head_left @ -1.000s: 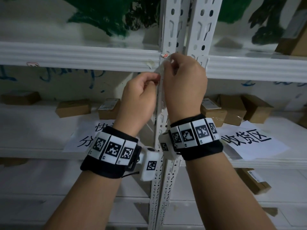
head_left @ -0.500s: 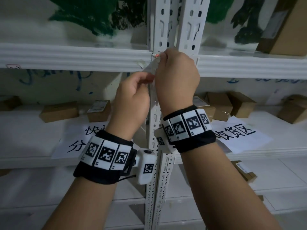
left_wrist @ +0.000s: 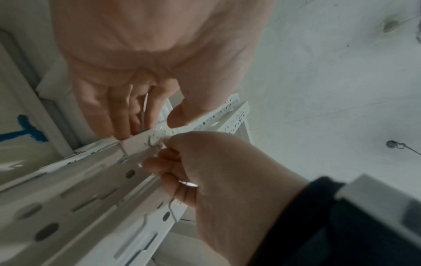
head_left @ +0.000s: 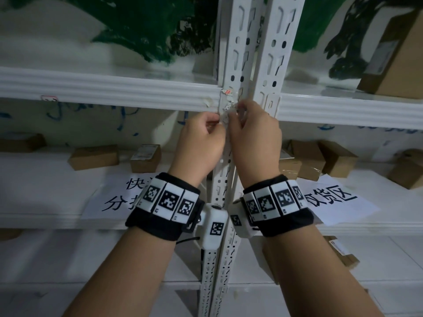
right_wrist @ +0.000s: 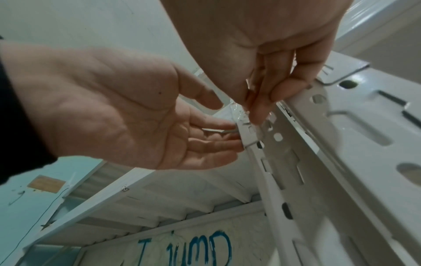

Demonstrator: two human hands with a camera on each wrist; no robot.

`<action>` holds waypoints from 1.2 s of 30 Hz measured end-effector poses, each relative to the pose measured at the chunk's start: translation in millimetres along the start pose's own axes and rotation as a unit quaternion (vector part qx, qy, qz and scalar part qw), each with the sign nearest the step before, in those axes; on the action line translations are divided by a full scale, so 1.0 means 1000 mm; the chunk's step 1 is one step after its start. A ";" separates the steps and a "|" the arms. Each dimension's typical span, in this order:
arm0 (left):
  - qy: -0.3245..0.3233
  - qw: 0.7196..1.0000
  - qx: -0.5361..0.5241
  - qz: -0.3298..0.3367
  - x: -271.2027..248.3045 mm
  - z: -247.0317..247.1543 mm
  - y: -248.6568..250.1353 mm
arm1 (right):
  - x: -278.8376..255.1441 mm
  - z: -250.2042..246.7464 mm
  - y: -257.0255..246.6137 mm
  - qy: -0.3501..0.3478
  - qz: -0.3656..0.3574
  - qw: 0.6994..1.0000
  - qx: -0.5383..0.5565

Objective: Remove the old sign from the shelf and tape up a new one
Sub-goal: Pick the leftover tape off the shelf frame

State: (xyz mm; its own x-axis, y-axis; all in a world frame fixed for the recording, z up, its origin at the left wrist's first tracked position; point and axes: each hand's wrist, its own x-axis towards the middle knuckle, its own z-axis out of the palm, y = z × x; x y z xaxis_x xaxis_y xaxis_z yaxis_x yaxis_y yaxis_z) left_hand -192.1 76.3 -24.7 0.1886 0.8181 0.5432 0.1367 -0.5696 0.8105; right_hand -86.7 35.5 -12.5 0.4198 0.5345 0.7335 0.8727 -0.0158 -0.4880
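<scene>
head view: torn tape scraps cling to white upright.

The head camera is looking forward and slightly down at the shelf post from arm's reach, while both wrist cameras are peering upward, close along the fingers, sharing that same post.

Torn sign remnants on upright

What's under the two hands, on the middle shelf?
Two white paper signs with black writing lie there, one below the left hand, one below the right hand. The wrists hide part of the writing.
</scene>
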 end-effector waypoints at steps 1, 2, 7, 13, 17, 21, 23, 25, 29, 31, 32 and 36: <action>0.008 1.000 0.010 0.005 0.000 0.001 -0.001 | 0.000 0.002 0.001 -0.001 -0.001 1.000 0.004; 0.017 1.000 0.018 0.009 0.001 0.002 -0.003 | 0.001 0.003 0.003 0.000 -0.003 1.000 0.007; 0.055 0.998 0.032 0.017 0.005 0.010 -0.005 | 0.000 0.009 0.011 -0.006 -0.021 0.999 0.024; 0.116 0.991 0.056 0.034 0.009 0.016 -0.007 | -0.002 0.008 0.025 0.023 -0.059 0.995 0.077; 0.140 0.988 0.053 0.028 0.009 0.021 -0.007 | -0.004 0.009 0.038 0.022 -0.087 0.990 0.113; 0.169 0.984 0.058 0.025 0.009 0.025 -0.004 | -0.005 0.008 0.048 0.017 -0.114 0.983 0.145; 0.169 0.984 0.060 0.017 0.011 0.026 -0.001 | -0.004 0.007 0.051 0.015 -0.123 0.981 0.152; 0.167 0.985 0.052 0.007 0.013 0.028 0.001 | -0.003 0.007 0.053 0.014 -0.127 0.980 0.155; 0.131 0.990 0.048 -0.006 0.013 0.034 0.006 | -0.004 0.008 0.054 0.010 -0.130 0.978 0.160; 0.111 0.992 0.052 -0.008 0.011 0.036 0.008 | -0.004 0.008 0.056 0.010 -0.134 0.978 0.160; 0.102 0.993 0.057 -0.008 0.010 0.036 0.010 | -0.004 0.008 0.056 0.003 -0.133 0.978 0.161; 0.082 0.994 0.070 0.003 0.006 0.033 0.014 | -0.005 0.006 0.057 -0.005 -0.132 0.977 0.166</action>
State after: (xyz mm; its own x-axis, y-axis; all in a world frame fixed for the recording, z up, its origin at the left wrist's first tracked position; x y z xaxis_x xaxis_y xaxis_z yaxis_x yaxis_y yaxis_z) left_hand -156.6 70.7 -16.8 0.0292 0.8104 0.5852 0.2716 -0.5699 0.7755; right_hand -40.9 36.9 -46.8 0.1879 0.4912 0.8506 0.8210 0.3968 -0.4105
